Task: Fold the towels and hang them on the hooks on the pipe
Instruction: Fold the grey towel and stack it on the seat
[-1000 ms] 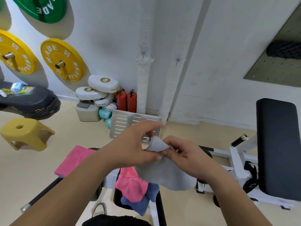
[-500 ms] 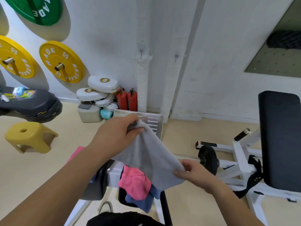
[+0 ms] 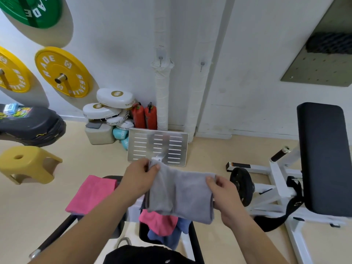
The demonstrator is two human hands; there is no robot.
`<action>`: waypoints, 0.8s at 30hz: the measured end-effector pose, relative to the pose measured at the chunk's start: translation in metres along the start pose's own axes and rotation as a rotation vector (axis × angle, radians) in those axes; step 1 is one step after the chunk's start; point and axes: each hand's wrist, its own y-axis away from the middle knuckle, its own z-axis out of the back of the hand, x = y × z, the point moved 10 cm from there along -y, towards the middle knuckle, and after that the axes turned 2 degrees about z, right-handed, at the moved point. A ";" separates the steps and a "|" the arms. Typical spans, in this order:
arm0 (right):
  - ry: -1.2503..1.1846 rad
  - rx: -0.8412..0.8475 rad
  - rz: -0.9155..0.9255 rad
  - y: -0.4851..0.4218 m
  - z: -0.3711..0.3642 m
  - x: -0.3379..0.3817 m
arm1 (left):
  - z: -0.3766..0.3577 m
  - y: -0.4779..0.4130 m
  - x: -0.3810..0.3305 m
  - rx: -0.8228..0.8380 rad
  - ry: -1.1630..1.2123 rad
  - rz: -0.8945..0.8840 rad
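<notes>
Head view shows the grey towel [image 3: 181, 193] stretched mid-air at six o'clock, the left grip [image 3: 139, 180] pinching its upper-left corner, the right grip [image 3: 222, 189] pinching its right edge; soft, light, limp, it likely sags unless held by its corners.

grey towel [image 3: 182, 193]: folded, stretched between both hands
left hand [image 3: 139, 178]: pinches its upper left corner
right hand [image 3: 224, 195]: grips its right edge, thumb on top
flat pink towel [image 3: 91, 193]: beside the left forearm
crumpled pink towel [image 3: 158, 223]: below the grey towel, lying over the blue towel [image 3: 181, 231]
left hook [image 3: 160, 58]: on the wrapped pipe [image 3: 162, 92]
right hook [image 3: 202, 64]: near, to its right
</notes>
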 end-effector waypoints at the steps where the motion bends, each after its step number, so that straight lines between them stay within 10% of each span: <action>1: 0.003 0.035 0.041 0.006 -0.013 0.010 | -0.009 0.004 -0.005 0.023 0.001 -0.024; 24: 0.108 0.141 0.203 0.039 -0.234 0.057 | 0.057 -0.004 0.062 0.217 0.169 -0.128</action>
